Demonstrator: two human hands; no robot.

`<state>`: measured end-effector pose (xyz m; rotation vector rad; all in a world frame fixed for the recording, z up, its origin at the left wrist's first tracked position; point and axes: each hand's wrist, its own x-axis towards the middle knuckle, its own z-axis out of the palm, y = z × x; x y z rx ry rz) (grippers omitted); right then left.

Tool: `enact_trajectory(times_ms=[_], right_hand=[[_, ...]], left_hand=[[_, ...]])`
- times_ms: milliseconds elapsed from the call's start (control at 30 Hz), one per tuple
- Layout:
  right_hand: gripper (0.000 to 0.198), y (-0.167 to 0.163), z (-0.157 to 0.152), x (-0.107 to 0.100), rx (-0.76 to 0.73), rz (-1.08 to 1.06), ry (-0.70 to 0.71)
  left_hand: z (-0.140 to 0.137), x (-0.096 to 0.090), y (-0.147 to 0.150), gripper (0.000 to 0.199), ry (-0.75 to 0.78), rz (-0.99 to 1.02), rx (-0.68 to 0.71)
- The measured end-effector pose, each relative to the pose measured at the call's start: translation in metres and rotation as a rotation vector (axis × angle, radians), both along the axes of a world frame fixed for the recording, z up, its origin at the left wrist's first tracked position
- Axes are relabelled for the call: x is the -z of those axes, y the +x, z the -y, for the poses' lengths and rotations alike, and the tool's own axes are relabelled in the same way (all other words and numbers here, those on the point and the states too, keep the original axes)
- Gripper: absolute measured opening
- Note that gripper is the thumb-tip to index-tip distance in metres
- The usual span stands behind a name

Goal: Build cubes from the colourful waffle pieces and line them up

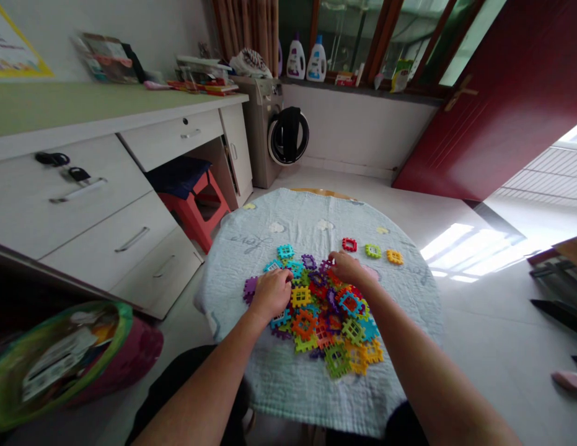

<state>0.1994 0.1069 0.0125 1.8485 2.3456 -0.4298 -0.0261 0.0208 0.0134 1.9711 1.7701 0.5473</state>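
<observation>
A pile of colourful plastic interlocking building blocks, square with notched edges and window-like centres, lies on the cloth-covered round table (292,210). My left hand (273,292) rests at the pile's left side with its fingers curled; what is under them is hidden. Near it are a yellow block (300,297), a cyan block (285,251) and a purple block (250,287). At the pile's far edge my right hand (349,269) pinches at a purple block (326,266). Beyond it a red block (349,244), a green block (372,250) and a yellow-orange block (395,256) lie apart in a row.
On the left stand a white desk (130,238) with drawers and a red stool (199,207). A bin (130,359) with a green rim is at the lower left. Farther back are a washing machine (260,133) and a red door (493,93).
</observation>
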Motion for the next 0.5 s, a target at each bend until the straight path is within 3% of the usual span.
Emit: enact_trajectory(times_ms=[133,200,367,500], right_hand=[[0.028,0.015,0.004,-0.008,-0.029,0.047,-0.094],[0.027,0.013,0.001,-0.010,-0.027,0.028,-0.076],[0.034,-0.016,-0.015,-0.006,-0.125,-0.098,0.089],[0.051,-0.045,-0.026,0.010,-0.247,-0.082,0.042]], left_hand=[[-0.004,-0.003,-0.005,0.025,0.031,0.087,-0.059],[-0.007,-0.004,-0.008,0.026,0.070,0.183,-0.110],[-0.013,-0.005,-0.015,0.028,0.094,0.415,-0.271],[-0.016,-0.002,-0.019,0.029,0.099,0.564,-0.360]])
